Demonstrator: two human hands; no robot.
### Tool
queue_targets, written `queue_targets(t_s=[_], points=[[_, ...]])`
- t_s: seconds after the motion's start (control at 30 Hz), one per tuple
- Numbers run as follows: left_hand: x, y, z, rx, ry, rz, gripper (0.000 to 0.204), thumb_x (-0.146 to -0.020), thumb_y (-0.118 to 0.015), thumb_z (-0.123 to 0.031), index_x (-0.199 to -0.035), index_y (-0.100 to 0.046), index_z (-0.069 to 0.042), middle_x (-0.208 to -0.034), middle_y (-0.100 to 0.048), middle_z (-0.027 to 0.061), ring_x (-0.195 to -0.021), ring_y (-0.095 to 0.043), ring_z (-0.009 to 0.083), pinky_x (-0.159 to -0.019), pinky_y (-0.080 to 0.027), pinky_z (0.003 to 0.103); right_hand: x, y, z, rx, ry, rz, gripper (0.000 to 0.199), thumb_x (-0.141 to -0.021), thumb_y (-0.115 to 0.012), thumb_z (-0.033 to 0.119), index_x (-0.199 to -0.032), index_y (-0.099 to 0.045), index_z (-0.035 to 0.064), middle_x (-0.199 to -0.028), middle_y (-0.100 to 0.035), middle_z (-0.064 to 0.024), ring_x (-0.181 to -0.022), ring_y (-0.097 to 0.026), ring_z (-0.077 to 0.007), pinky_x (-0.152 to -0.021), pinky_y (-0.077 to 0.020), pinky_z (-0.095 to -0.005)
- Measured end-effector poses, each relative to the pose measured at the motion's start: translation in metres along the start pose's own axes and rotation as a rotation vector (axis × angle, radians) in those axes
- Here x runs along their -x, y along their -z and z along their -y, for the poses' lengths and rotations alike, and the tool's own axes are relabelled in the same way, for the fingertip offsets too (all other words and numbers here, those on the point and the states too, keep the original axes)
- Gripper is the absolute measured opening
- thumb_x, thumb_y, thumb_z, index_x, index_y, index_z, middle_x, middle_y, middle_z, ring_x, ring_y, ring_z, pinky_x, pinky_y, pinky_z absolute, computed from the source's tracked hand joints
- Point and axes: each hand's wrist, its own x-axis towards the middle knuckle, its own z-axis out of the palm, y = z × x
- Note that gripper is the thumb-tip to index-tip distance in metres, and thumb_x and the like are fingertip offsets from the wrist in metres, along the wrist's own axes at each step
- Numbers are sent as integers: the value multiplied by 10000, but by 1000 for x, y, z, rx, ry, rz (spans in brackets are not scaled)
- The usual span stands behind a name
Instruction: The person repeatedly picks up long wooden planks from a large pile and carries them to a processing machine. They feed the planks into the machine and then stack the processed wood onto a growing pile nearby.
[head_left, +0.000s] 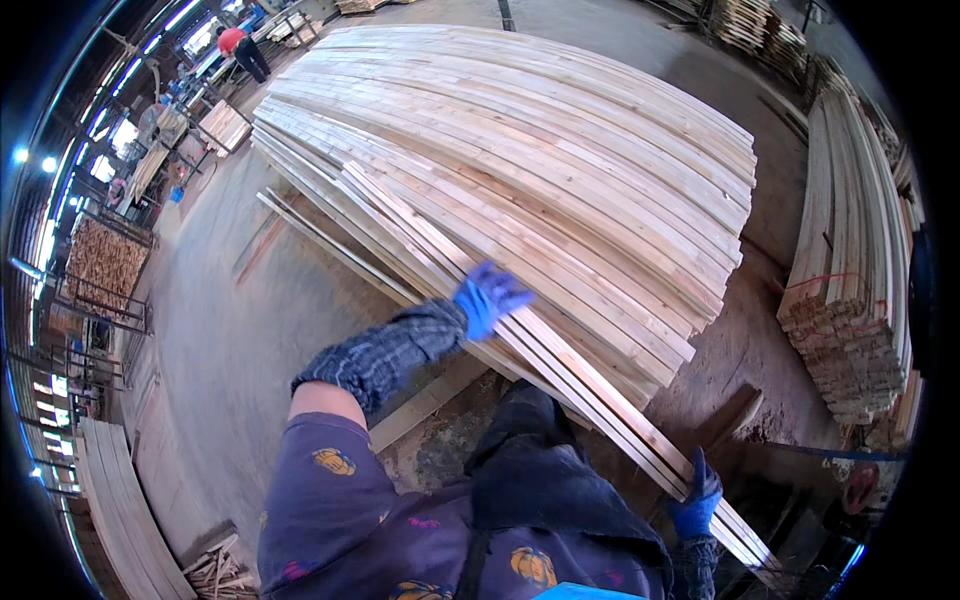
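A narrow bundle of long, pale wooden strips slants from the upper left to the lower right across my front. My left hand, in a blue glove, lies over the bundle near its middle, fingers curled across the strips and slightly blurred. At the lower right my right hand, also blue-gloved, is closed round the strips near their close end, thumb up along the side. Just beyond the bundle spreads a wide, layered stack of similar wooden strips. The undersides of the held strips are hidden.
Tied stacks of long boards stand at the right. More boards lie at the lower left, near a heap of offcuts. A person in a red top bends over far off at the upper left. A handwheel is at the lower right.
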Motion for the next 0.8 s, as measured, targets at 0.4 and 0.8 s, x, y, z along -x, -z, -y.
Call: queue_targets(t_s=[0.4, 0.8], points=[[-14, 9, -95, 207, 151, 65, 535, -807, -656, -372, -1322, -612, -231, -1262, -629, 113, -1257, -544, 293, -1201, -206, 529, -58, -18, 56, -110, 161, 194, 917, -589, -861, 217, -1428, -515, 86, -1216, -661, -184, -1088, -626, -389, -931, -502, -481], [65, -21, 26, 60, 218, -150, 862, -657, -816, -314, -1452, -503, -199, -1392, -546, 94, -1352, -468, 262, -1202, -197, 566, -78, -30, 83, -352, 76, 299, 933, -748, -836, 365, -1514, -396, 63, -1503, -461, -215, -1403, -429, -382, -1159, -363, -476]])
